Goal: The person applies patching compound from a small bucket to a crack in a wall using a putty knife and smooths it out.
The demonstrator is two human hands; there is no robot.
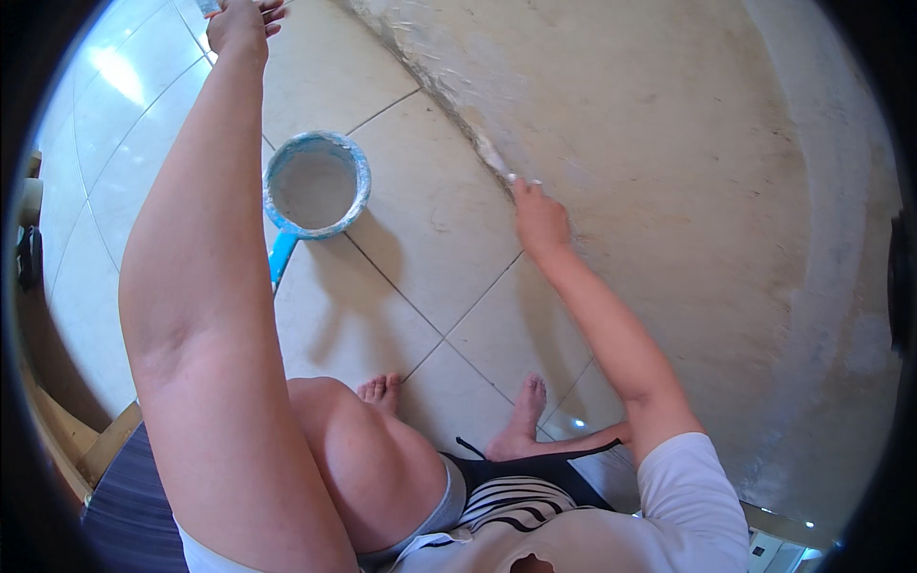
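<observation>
My right hand [542,218] is closed at the foot of the wall [669,172], its fingertips beside a strip of wet-looking white paste. What it grips, if anything, is too small and blurred to name. My left arm stretches far forward, and my left hand [241,27] is cut by the top edge. Its fingers are partly curled, with a pale bluish thing [207,6] showing beside it; most of that thing is out of view. Between my arms a blue dipper [360,172] with a short handle stands on the floor, its rim crusted white, holding greyish-white paste or liquid.
Glossy cream tiles [411,277] cover the floor up to the stained, patchy wall. My bare feet [521,420] rest on the tiles near the wall. Beside my left leg is a dark striped seat [134,497] with a wooden frame [107,444].
</observation>
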